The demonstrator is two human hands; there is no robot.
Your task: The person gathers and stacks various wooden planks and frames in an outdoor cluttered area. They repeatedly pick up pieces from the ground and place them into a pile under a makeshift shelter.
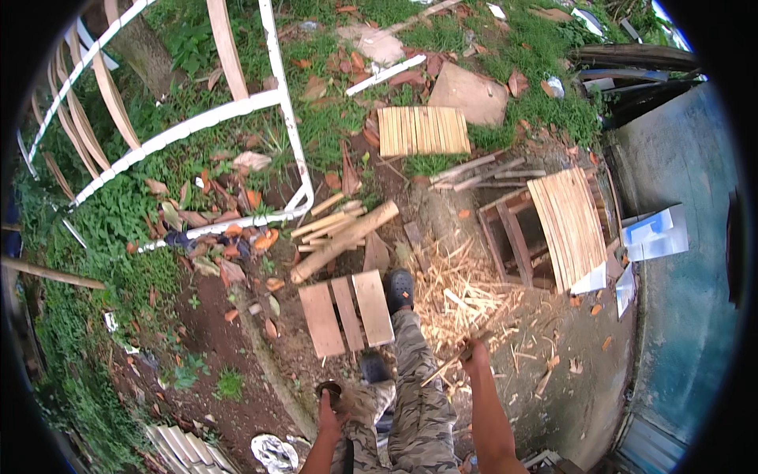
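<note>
My left hand (328,417) is closed around a dark brown, round, cup-like thing (329,388) beside my left knee. Its exact kind is too small to make out. In my right hand (475,359), fingers wrapped round it, is a thin wooden stick (442,370) that slants from near my right leg up toward the shavings. A heap of pale wood shavings (462,296) lies just beyond this hand. Between my feet and the log stands a low wooden stool (320,317) with a slatted top.
A thick log (347,241) rests with split sticks ahead. At right, a wooden frame box (513,241) bears a bundle of wood strips (567,229); another bundle (424,131) lies on the grass. A white-framed rack (294,142) stands far left, a blue-green wall (679,237) right.
</note>
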